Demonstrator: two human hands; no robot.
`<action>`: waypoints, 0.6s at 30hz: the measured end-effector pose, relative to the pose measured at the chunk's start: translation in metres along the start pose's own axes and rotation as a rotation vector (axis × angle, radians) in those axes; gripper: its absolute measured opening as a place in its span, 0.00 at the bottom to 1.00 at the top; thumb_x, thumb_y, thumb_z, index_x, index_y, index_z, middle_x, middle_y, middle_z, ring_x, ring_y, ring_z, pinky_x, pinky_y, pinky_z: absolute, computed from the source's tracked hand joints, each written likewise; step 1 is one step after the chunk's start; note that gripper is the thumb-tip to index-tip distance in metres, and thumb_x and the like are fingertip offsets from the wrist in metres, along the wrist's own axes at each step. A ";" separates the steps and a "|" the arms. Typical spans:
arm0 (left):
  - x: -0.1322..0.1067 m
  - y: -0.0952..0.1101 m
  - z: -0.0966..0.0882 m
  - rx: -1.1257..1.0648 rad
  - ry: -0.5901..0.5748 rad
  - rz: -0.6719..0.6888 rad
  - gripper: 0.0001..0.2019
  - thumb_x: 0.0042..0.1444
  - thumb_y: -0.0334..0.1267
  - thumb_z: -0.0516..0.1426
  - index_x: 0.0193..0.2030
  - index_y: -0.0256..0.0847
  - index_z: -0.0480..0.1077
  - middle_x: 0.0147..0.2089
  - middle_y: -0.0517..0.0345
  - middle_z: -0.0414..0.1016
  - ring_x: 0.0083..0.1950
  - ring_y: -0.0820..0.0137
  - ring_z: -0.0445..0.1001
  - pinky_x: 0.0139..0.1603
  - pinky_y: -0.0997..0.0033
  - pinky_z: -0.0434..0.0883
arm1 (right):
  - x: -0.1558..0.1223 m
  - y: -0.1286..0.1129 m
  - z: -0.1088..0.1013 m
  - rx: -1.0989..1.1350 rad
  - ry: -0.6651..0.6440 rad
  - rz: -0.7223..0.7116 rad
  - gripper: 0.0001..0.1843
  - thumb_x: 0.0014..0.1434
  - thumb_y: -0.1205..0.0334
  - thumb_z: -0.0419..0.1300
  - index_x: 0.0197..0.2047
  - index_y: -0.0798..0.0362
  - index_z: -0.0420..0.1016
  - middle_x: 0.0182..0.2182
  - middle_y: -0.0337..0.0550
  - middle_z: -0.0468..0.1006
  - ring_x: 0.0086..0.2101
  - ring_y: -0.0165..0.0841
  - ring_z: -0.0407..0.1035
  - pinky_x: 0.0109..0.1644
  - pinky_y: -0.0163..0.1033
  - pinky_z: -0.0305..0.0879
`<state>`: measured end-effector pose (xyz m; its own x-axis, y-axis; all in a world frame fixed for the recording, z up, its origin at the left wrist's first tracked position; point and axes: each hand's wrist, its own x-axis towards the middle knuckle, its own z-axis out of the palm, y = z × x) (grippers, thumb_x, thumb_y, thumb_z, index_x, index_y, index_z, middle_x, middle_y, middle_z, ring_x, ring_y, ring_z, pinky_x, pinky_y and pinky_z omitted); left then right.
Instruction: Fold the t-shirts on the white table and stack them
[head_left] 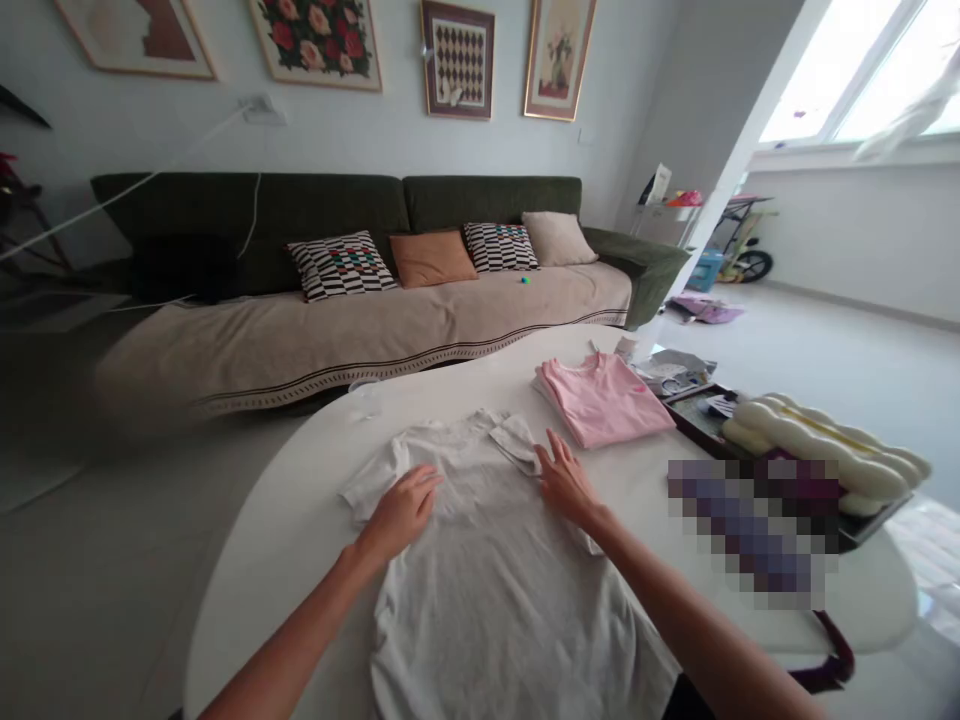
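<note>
A light grey T-shirt (499, 590) lies spread on the white table, its collar end away from me and its lower part toward me. Its right sleeve (517, 440) is turned inward over the shirt, while the left sleeve (375, 480) sticks out to the side. My left hand (407, 503) rests on the shirt's left side below the shoulder, fingers stretched out. At the right edge, beside the turned-in sleeve, my right hand (564, 482) has its fingers apart. Neither hand visibly grips the cloth.
A folded pink T-shirt (607, 400) lies beyond my right hand on the white table (277, 560). Farther right, a dark tray (705, 440) holds a puffy cream item (825, 445); a blurred-out patch covers something nearby. A green sofa (300, 215) with cushions stands behind.
</note>
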<state>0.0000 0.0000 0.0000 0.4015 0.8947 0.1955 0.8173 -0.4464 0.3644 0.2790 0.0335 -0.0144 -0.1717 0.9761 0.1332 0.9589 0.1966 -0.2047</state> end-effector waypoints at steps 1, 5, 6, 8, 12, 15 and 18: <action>0.013 -0.013 0.008 0.057 0.009 -0.013 0.18 0.58 0.37 0.45 0.53 0.39 0.66 0.58 0.49 0.63 0.61 0.63 0.57 0.60 0.61 0.57 | 0.011 0.001 0.004 0.006 -0.003 0.002 0.20 0.48 0.74 0.54 0.47 0.54 0.65 0.57 0.51 0.58 0.53 0.38 0.55 0.48 0.37 0.56; 0.020 -0.055 0.026 0.199 -0.061 -0.129 0.26 0.55 0.49 0.49 0.60 0.44 0.57 0.65 0.48 0.49 0.65 0.52 0.43 0.58 0.48 0.54 | 0.035 0.030 0.005 0.030 0.021 0.127 0.11 0.57 0.66 0.47 0.38 0.56 0.69 0.38 0.47 0.73 0.37 0.32 0.67 0.36 0.33 0.59; 0.016 -0.061 0.026 0.211 -0.099 -0.154 0.28 0.55 0.52 0.48 0.61 0.47 0.55 0.66 0.49 0.47 0.65 0.50 0.42 0.57 0.46 0.54 | 0.036 0.039 0.002 0.030 0.041 0.185 0.14 0.59 0.65 0.44 0.39 0.58 0.69 0.35 0.48 0.74 0.34 0.33 0.67 0.35 0.34 0.59; 0.007 -0.065 0.023 0.234 -0.156 -0.188 0.28 0.55 0.56 0.46 0.61 0.52 0.53 0.66 0.50 0.45 0.65 0.48 0.42 0.56 0.43 0.53 | 0.033 0.048 -0.004 0.022 0.090 0.283 0.19 0.60 0.66 0.38 0.43 0.63 0.67 0.34 0.54 0.73 0.33 0.36 0.67 0.34 0.37 0.59; 0.008 -0.054 0.022 0.329 -0.083 -0.178 0.28 0.57 0.55 0.43 0.62 0.48 0.52 0.66 0.49 0.46 0.66 0.50 0.36 0.58 0.42 0.47 | 0.016 0.021 0.001 0.031 0.137 0.194 0.21 0.60 0.66 0.39 0.52 0.58 0.63 0.49 0.55 0.67 0.45 0.39 0.63 0.44 0.41 0.58; 0.022 -0.043 0.034 0.331 -0.039 -0.136 0.28 0.59 0.53 0.39 0.63 0.43 0.50 0.67 0.48 0.42 0.67 0.55 0.34 0.60 0.48 0.47 | 0.010 -0.010 0.021 0.048 0.035 -0.053 0.22 0.59 0.57 0.47 0.56 0.50 0.60 0.57 0.45 0.59 0.56 0.38 0.51 0.56 0.42 0.49; 0.035 -0.045 0.047 0.303 -0.098 -0.252 0.32 0.57 0.57 0.39 0.64 0.42 0.48 0.67 0.45 0.40 0.66 0.51 0.36 0.58 0.46 0.49 | 0.014 -0.016 0.041 0.005 -0.115 -0.079 0.33 0.58 0.44 0.45 0.62 0.49 0.49 0.62 0.45 0.48 0.60 0.47 0.36 0.59 0.56 0.38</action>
<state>-0.0034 0.0519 -0.0528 0.1981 0.9793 0.0417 0.9742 -0.2014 0.1022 0.2519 0.0482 -0.0485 -0.2713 0.9618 0.0374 0.9404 0.2731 -0.2025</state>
